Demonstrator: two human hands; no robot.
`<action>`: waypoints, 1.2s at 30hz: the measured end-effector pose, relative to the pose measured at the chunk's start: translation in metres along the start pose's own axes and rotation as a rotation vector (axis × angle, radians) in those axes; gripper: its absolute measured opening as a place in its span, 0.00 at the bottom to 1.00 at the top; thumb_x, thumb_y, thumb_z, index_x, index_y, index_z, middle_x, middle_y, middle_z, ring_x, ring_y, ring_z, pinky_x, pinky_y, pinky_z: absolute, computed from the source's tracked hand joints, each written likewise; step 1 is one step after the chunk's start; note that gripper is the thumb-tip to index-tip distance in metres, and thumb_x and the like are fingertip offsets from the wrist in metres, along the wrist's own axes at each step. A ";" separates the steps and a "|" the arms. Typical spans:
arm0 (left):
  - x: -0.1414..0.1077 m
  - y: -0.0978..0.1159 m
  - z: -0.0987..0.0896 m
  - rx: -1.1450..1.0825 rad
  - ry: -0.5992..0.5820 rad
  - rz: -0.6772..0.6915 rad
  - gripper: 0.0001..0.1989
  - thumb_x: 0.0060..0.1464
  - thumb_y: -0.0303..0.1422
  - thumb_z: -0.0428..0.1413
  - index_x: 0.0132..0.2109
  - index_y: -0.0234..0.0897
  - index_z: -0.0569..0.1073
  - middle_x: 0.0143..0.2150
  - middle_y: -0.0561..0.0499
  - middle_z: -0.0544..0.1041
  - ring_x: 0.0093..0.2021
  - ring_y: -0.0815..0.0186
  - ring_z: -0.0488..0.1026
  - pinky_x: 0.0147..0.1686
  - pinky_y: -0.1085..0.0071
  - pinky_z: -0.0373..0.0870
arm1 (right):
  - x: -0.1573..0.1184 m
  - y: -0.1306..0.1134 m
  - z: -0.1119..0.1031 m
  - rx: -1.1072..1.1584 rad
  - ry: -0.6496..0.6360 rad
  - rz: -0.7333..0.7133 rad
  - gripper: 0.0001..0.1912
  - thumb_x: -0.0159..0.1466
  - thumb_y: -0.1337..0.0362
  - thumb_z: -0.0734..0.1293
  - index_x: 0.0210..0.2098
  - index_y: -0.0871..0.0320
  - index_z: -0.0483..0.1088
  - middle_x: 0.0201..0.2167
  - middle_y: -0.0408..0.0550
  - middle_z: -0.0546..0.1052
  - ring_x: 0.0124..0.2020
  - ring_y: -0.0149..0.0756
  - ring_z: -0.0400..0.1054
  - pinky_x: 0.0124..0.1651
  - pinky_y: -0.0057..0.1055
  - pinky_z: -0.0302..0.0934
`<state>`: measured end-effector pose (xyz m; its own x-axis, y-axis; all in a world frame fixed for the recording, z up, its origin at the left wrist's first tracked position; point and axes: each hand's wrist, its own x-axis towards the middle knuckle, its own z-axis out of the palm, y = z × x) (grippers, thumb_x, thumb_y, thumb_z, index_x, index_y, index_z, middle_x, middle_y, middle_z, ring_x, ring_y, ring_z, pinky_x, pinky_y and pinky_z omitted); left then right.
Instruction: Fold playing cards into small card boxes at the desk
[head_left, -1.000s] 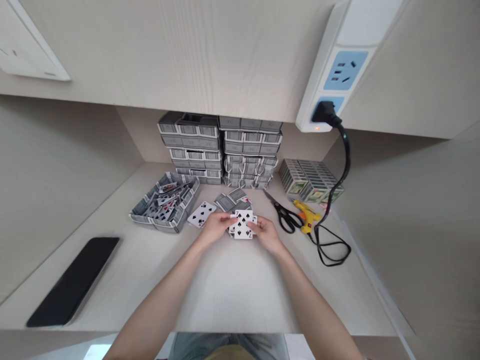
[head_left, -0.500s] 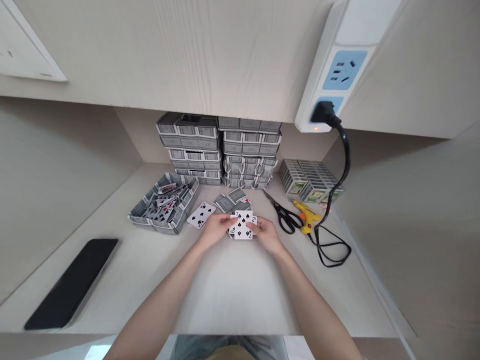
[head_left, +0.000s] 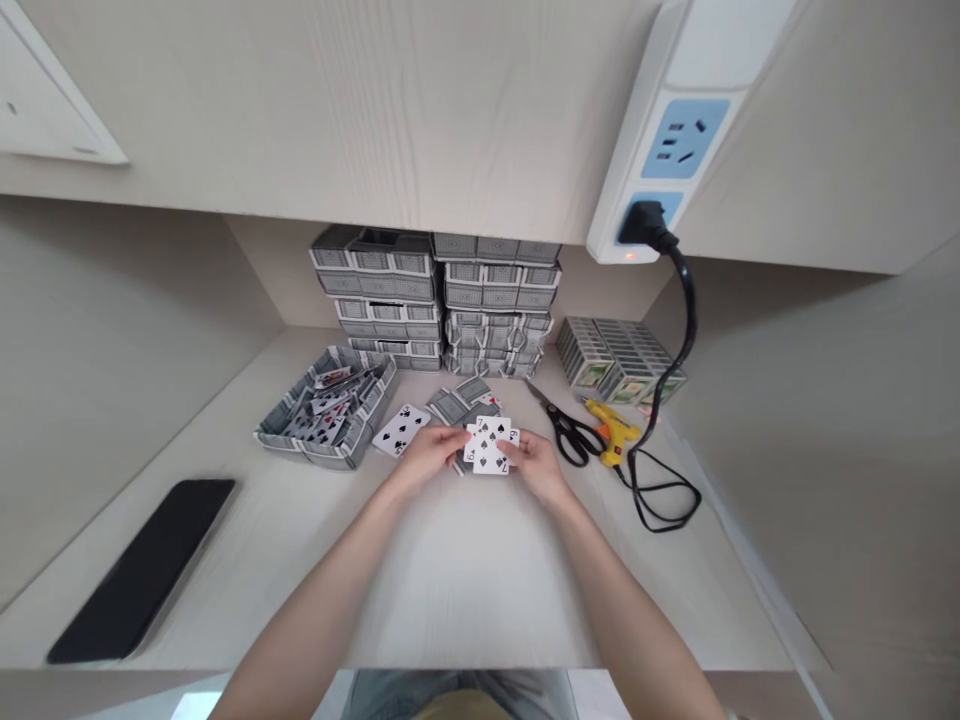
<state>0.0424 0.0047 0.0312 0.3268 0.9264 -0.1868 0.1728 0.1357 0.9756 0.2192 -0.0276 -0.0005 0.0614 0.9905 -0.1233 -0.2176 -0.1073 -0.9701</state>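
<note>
Two playing cards lie crossed between my hands: an upright seven of spades (head_left: pixel 492 447) on top and a sideways card, marked 6 or 9, showing at both sides. My right hand (head_left: pixel 538 468) pinches them at the right, thumb on the face. At the left edge, the closed fingertips of my left hand (head_left: pixel 429 455) meet the sideways card; its fingers underneath are partly hidden. Just beyond are loose face-down cards (head_left: pixel 451 405), partly covered by the held pair. A face-up five of spades (head_left: pixel 401 430) lies beside my left hand.
On the left stands a card-built tray (head_left: pixel 341 458) holding loose cards. Stacked card-built boxes (head_left: pixel 502 295) line the back. Scissors (head_left: pixel 574 437), a yellow glue gun (head_left: pixel 611 432) with its black cord, and boxed decks (head_left: pixel 619 360) are to the right. A black phone (head_left: pixel 142 570) lies front left.
The held cards have shifted slightly right. My left thumb has slid off the seven's face to the cards' left edge, while my right hand keeps its pinch.
</note>
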 end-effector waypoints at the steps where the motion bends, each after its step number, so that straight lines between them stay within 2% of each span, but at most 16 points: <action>1: -0.001 0.001 -0.001 -0.042 -0.037 -0.021 0.17 0.42 0.44 0.57 0.28 0.31 0.75 0.15 0.57 0.64 0.18 0.75 0.56 0.22 0.76 0.52 | -0.001 -0.002 0.000 0.011 0.006 -0.002 0.21 0.44 0.54 0.72 0.32 0.62 0.70 0.26 0.48 0.78 0.25 0.36 0.71 0.29 0.32 0.64; 4: -0.001 0.001 -0.002 -0.160 -0.103 -0.070 0.17 0.40 0.44 0.59 0.30 0.31 0.75 0.18 0.57 0.65 0.20 0.76 0.57 0.22 0.77 0.52 | -0.002 -0.005 -0.001 0.042 0.012 -0.012 0.21 0.43 0.55 0.72 0.32 0.62 0.70 0.26 0.47 0.78 0.26 0.36 0.71 0.31 0.33 0.64; 7: -0.001 -0.001 0.001 -0.202 -0.085 -0.084 0.19 0.38 0.44 0.60 0.32 0.31 0.75 0.18 0.57 0.64 0.20 0.76 0.56 0.22 0.77 0.51 | -0.002 -0.005 -0.001 0.041 0.032 -0.044 0.21 0.43 0.55 0.73 0.32 0.62 0.70 0.26 0.47 0.77 0.26 0.37 0.70 0.31 0.33 0.64; 15: 0.000 -0.003 0.006 -0.209 -0.096 -0.080 0.22 0.39 0.45 0.59 0.36 0.30 0.75 0.18 0.56 0.64 0.20 0.76 0.57 0.21 0.77 0.51 | -0.002 -0.004 -0.001 0.012 0.047 -0.088 0.19 0.44 0.55 0.72 0.30 0.61 0.69 0.24 0.47 0.77 0.24 0.35 0.69 0.28 0.30 0.62; 20: -0.001 -0.004 0.008 -0.231 -0.115 -0.078 0.21 0.38 0.45 0.60 0.34 0.30 0.75 0.19 0.55 0.66 0.20 0.75 0.59 0.22 0.77 0.55 | -0.003 -0.005 0.000 -0.004 0.039 -0.104 0.18 0.45 0.55 0.71 0.29 0.61 0.68 0.24 0.45 0.76 0.24 0.34 0.68 0.28 0.30 0.62; 25: -0.002 -0.002 0.011 -0.169 -0.121 -0.064 0.21 0.39 0.45 0.59 0.33 0.29 0.74 0.19 0.53 0.67 0.20 0.75 0.60 0.20 0.77 0.54 | -0.004 -0.004 0.002 -0.024 0.037 -0.105 0.17 0.45 0.55 0.71 0.29 0.61 0.68 0.23 0.45 0.76 0.23 0.34 0.68 0.26 0.29 0.61; 36: -0.009 0.010 0.021 -0.104 0.076 -0.042 0.19 0.31 0.44 0.62 0.24 0.32 0.72 0.16 0.56 0.67 0.18 0.75 0.59 0.18 0.77 0.53 | -0.010 -0.011 0.009 0.013 0.036 -0.070 0.16 0.44 0.56 0.72 0.27 0.60 0.69 0.21 0.45 0.76 0.22 0.34 0.68 0.26 0.30 0.62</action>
<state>0.0607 -0.0098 0.0402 0.2495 0.9426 -0.2218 0.0866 0.2064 0.9746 0.2121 -0.0360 0.0133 0.1117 0.9918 -0.0627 -0.2238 -0.0364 -0.9739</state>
